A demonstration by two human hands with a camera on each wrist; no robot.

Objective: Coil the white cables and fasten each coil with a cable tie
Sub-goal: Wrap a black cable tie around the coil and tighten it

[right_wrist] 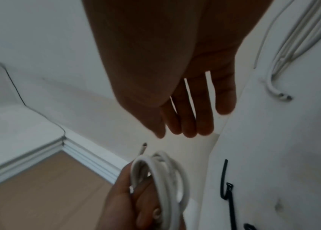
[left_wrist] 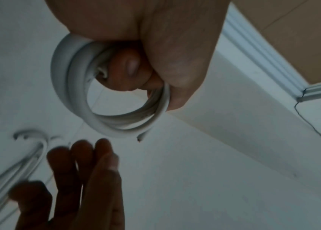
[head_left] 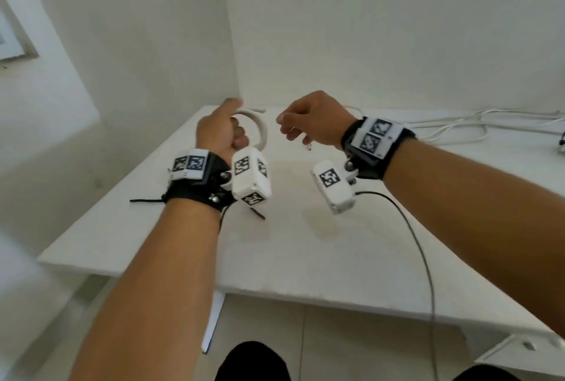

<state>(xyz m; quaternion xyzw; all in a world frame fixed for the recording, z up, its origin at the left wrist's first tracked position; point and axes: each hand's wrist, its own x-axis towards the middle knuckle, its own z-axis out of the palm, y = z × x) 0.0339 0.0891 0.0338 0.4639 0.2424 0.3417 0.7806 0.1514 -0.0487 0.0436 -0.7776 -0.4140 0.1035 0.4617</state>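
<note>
White cable coil [left_wrist: 104, 109], one, in left hand [head_left: 218, 132]

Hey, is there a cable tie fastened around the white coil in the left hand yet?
No, the coil in the left hand shows bare white loops, and a black cable tie lies loose on the table.

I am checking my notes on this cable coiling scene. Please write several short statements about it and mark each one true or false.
1. The left hand holds a coil of white cable. True.
2. The right hand pinches a black cable tie. False: its fingers are straight and hold nothing.
3. A black cable tie lies on the white table. True.
4. The coil is already fastened with a tie. False: no tie is seen on it.
5. More loose white cables lie on the table at the right. True.
</note>
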